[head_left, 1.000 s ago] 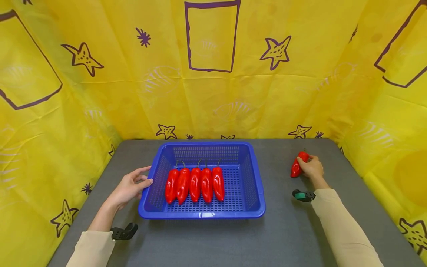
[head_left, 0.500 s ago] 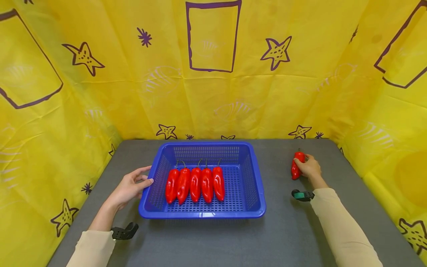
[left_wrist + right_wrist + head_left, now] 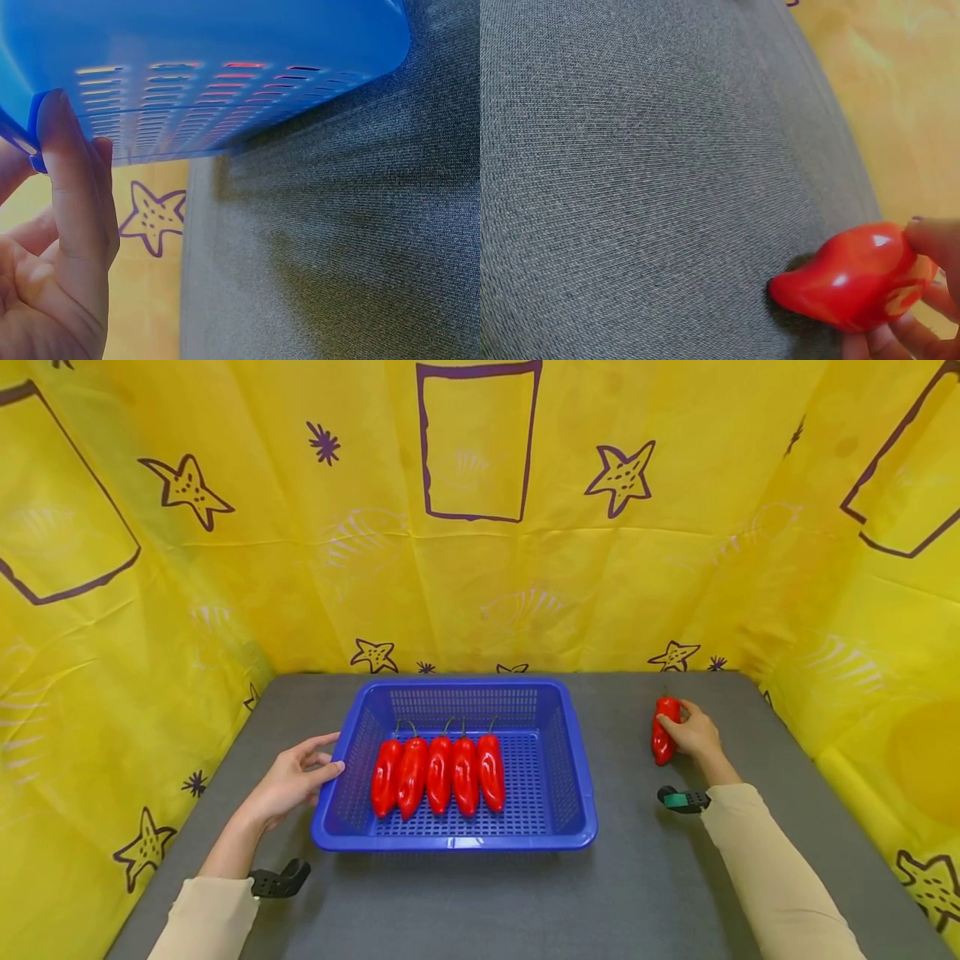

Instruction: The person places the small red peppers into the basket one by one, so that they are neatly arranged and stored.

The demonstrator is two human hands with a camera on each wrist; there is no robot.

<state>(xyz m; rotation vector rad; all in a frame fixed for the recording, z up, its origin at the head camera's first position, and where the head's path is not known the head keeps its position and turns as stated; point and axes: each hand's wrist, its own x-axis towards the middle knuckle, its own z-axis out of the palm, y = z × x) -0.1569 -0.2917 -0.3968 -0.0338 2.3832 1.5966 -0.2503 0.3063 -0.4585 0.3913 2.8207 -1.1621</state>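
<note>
My left hand pinches the left rim of a blue plastic basket; the left wrist view has its fingers at the rim and the slotted wall beyond. Several glossy red peppers lie side by side in the basket, stems toward the back. Off to the right, my right hand grips another red pepper between thumb and fingers, stem end pointing away. In the right wrist view this pepper's tapered tip is close over the table, and the hand covers its other end.
A dark grey cloth-covered table lies under everything. Yellow curtains with starfish drawings enclose the back and both sides. Black wrist mounts sit at both sleeves. Inside the basket, bare floor shows right of the peppers.
The pepper in my right hand has shifted slightly left, its stem end swinging left so that it points more directly away. The left hand and the basket have stayed in place.
</note>
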